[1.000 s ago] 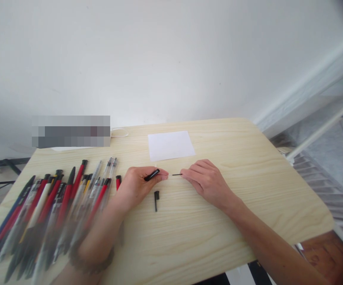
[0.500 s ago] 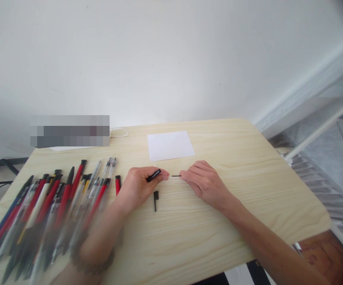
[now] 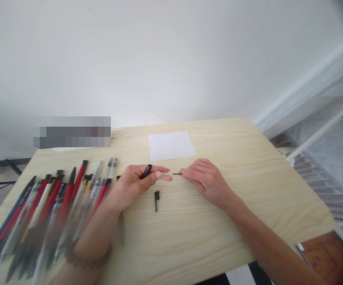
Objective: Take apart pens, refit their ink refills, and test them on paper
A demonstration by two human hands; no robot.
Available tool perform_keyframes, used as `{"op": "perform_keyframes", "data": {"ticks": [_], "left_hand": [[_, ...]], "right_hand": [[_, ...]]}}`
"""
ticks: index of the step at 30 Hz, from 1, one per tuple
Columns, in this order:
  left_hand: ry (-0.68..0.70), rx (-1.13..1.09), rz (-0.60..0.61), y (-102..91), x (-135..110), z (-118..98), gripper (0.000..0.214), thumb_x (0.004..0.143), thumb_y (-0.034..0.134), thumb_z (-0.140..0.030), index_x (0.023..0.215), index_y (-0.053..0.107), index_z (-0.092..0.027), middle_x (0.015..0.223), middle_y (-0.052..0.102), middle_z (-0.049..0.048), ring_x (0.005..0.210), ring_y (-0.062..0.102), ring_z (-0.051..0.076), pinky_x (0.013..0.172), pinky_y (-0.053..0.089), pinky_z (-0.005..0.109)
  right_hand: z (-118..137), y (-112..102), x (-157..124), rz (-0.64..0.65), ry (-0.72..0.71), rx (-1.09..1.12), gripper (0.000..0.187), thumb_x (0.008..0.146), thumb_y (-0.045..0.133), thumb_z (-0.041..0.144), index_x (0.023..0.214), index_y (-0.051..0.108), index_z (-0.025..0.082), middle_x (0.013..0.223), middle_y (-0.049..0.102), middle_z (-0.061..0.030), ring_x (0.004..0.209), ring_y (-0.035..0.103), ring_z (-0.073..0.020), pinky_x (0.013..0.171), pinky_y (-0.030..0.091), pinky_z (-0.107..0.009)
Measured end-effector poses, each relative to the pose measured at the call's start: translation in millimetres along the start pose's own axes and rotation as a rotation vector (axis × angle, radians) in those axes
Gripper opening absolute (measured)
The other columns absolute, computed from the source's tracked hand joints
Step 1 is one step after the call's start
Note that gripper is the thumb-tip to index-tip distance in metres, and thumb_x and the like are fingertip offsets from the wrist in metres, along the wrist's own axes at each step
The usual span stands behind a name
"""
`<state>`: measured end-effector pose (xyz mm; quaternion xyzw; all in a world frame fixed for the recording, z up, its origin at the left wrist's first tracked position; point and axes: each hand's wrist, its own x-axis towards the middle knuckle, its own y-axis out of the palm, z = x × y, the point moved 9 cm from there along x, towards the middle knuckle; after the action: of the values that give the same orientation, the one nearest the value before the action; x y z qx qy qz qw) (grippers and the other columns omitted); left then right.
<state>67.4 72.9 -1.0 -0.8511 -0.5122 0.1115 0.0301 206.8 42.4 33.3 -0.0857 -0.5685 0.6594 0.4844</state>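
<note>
Left hand, one: thumb and fingertips closed on one slender whitish translucent piece; one black cylindrical stub lodged at the thumb's crook.
Right hand, one: fingertips pinched on one thin dark rod, far end hidden from me; I cannot tell whether rod and whitish piece touch.
Nearer, on the pale wood-grain table: one black clipped cap.
Beyond: one white rectangular paper sheet.
Left: red, black and clear pens, blurred, uncountable.

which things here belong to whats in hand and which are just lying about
Seem to belong:
black cylinder and slim pale piece, in the left hand
thin dark rod, in the right hand
perhaps the small black cap nearby

Apparently lying about:
pens at the left
white paper
pixelated item at the back
</note>
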Motion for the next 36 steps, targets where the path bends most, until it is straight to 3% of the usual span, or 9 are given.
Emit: {"op": "perform_keyframes", "data": {"ticks": [2,8,14,22,25,29,33,36], "left_hand": [[-0.018,-0.056,0.039,3.0,-0.4,3.2,0.032,0.082,0.055,-0.037,0.099,0.067,-0.013,0.072,0.071,0.0058,0.040,0.039,0.005,0.040,0.037,0.021],[-0.034,-0.019,0.079,8.7,-2.8,4.8,0.037,0.076,0.058,-0.042,0.098,0.070,-0.014,0.062,0.069,0.0073,0.043,0.044,0.010,0.039,0.038,0.023],[-0.093,-0.105,0.142,13.8,-4.9,8.0,0.033,0.076,0.060,-0.039,0.098,0.069,-0.016,0.076,0.073,0.0086,0.039,0.036,0.006,0.035,0.030,0.020],[-0.071,-0.075,0.123,8.3,-1.4,8.0,0.033,0.079,0.057,-0.037,0.105,0.066,-0.018,0.086,0.072,0.0064,0.041,0.035,0.006,0.038,0.030,0.021],[-0.052,0.002,0.103,6.1,-1.1,6.0,0.034,0.081,0.056,-0.038,0.106,0.064,-0.017,0.081,0.073,0.0051,0.044,0.038,0.007,0.041,0.033,0.021],[-0.019,0.248,0.045,2.3,-2.4,0.8,0.036,0.081,0.054,-0.042,0.101,0.066,-0.016,0.049,0.062,-0.0020,0.047,0.046,0.011,0.050,0.038,0.022],[0.081,0.394,-0.008,1.7,-5.7,-14.8,0.036,0.085,0.043,-0.044,0.089,0.067,-0.018,0.060,0.059,-0.0018,0.055,0.049,0.013,0.054,0.037,0.023],[0.097,0.365,-0.003,2.0,-8.1,-18.4,0.041,0.091,0.028,-0.038,0.083,0.062,-0.016,0.054,0.046,-0.0032,0.054,0.042,0.012,0.054,0.033,0.024]], "right_hand": [[2.1,-1.5,-0.6,-0.011,-0.032,0.021,0.017,0.089,0.046,0.019,0.094,0.063,0.018,0.077,0.067,-0.0024,0.073,0.057,-0.0132,0.075,0.039,-0.030],[9.4,-7.1,-1.8,-0.065,-0.076,0.027,0.016,0.088,0.047,0.017,0.093,0.062,0.018,0.073,0.063,-0.0014,0.070,0.055,-0.0126,0.074,0.040,-0.030],[11.8,-5.7,-2.4,-0.060,-0.088,0.015,0.016,0.089,0.045,0.017,0.091,0.061,0.018,0.069,0.061,-0.0017,0.070,0.053,-0.0132,0.075,0.040,-0.030],[2.3,-3.6,-1.7,-0.040,-0.040,0.000,0.015,0.088,0.048,0.017,0.093,0.062,0.017,0.075,0.064,-0.0024,0.072,0.054,-0.0133,0.076,0.039,-0.030],[-3.0,-5.1,-1.6,-0.039,-0.009,-0.013,0.016,0.089,0.047,0.018,0.095,0.062,0.018,0.076,0.065,-0.0024,0.073,0.054,-0.0136,0.076,0.039,-0.030],[-8.5,-7.0,-2.4,-0.045,0.019,-0.017,0.016,0.088,0.049,0.019,0.097,0.062,0.018,0.079,0.065,-0.0027,0.074,0.054,-0.0138,0.076,0.039,-0.030],[-8.4,-7.1,-2.7,-0.046,0.016,-0.007,0.016,0.088,0.049,0.019,0.097,0.062,0.018,0.079,0.065,-0.0026,0.074,0.053,-0.0136,0.076,0.039,-0.030],[-7.0,-7.5,-2.1,-0.050,0.006,-0.002,0.016,0.088,0.048,0.020,0.096,0.063,0.018,0.078,0.064,-0.0025,0.073,0.053,-0.0135,0.075,0.040,-0.030]]}}
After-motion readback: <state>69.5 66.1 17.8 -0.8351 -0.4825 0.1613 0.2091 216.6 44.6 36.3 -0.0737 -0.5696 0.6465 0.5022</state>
